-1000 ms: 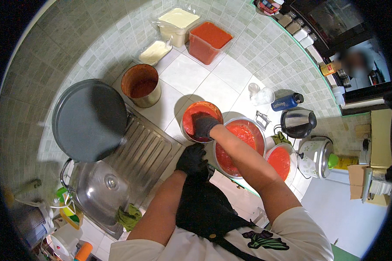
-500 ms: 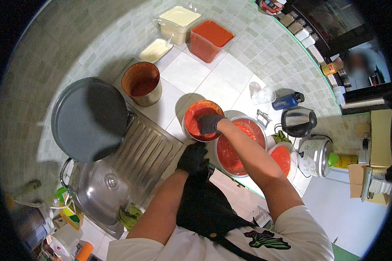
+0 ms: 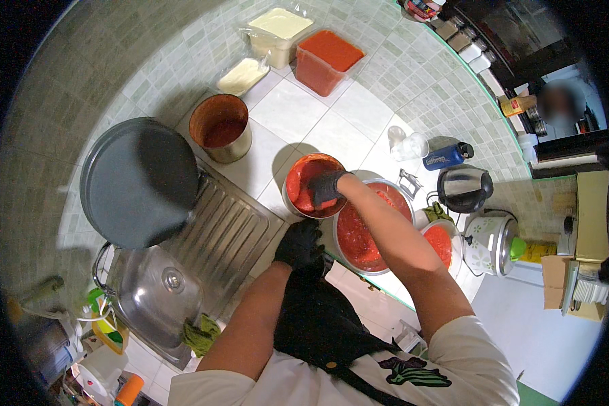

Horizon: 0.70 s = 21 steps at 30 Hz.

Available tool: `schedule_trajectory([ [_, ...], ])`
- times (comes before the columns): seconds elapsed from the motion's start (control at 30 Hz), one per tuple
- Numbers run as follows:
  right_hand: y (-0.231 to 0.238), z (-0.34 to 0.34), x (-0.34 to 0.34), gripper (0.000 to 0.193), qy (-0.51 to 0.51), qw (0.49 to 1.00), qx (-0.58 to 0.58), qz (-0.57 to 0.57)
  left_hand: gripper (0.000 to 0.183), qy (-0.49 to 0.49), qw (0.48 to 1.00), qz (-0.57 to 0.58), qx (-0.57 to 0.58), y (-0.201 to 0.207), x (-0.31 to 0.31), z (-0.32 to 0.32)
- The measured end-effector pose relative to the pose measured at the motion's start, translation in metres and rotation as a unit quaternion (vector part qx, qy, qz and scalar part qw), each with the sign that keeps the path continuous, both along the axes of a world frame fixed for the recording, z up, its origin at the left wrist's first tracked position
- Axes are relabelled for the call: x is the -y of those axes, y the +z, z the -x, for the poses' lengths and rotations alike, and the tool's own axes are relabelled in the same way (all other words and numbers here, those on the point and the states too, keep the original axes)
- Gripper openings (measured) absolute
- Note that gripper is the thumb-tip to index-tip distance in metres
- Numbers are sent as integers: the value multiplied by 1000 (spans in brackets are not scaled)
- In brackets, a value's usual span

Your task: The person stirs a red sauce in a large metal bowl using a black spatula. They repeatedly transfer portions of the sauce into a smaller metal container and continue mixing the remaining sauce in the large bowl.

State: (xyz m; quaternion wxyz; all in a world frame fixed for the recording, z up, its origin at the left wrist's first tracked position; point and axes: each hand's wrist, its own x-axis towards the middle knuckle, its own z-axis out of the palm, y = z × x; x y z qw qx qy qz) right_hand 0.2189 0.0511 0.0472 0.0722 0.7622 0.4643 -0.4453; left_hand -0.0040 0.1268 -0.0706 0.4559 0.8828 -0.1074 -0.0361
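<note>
A metal can (image 3: 339, 162) of peeled tomatoes in red sauce (image 3: 295, 184) stands tilted toward me at the counter's near edge. My right hand (image 3: 326, 189), in a black glove, reaches inside it; the fingers are sunk among the tomatoes and mostly hidden. Against the can's near side, low down, my left hand (image 3: 300, 245), also black-gloved, is closed on it, the fingertips partly out of sight. Beneath my right forearm sits a wide steel bowl (image 3: 413, 215) of crushed red tomato. A white tub (image 3: 457, 252) with more red pulp is to its right.
An emptied can (image 3: 240, 145) stands at the back left, beside a large dark round pan (image 3: 132, 196) and a steel sink (image 3: 159, 287). Filled plastic containers (image 3: 321, 80) line the back wall. A blue bottle (image 3: 445, 157), kettle (image 3: 465, 189) and rice cooker (image 3: 486, 237) are at right.
My right hand has shifted slightly toward the can's near right side, and the tomatoes around its fingers have moved. My left hand stays at the can's near side.
</note>
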Motion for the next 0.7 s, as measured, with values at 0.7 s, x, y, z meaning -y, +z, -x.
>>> schedule_trajectory([
  [0.7,30,26,31,39,-249,912,59,-321,36,-8,998,-63,0,23,2,-1],
])
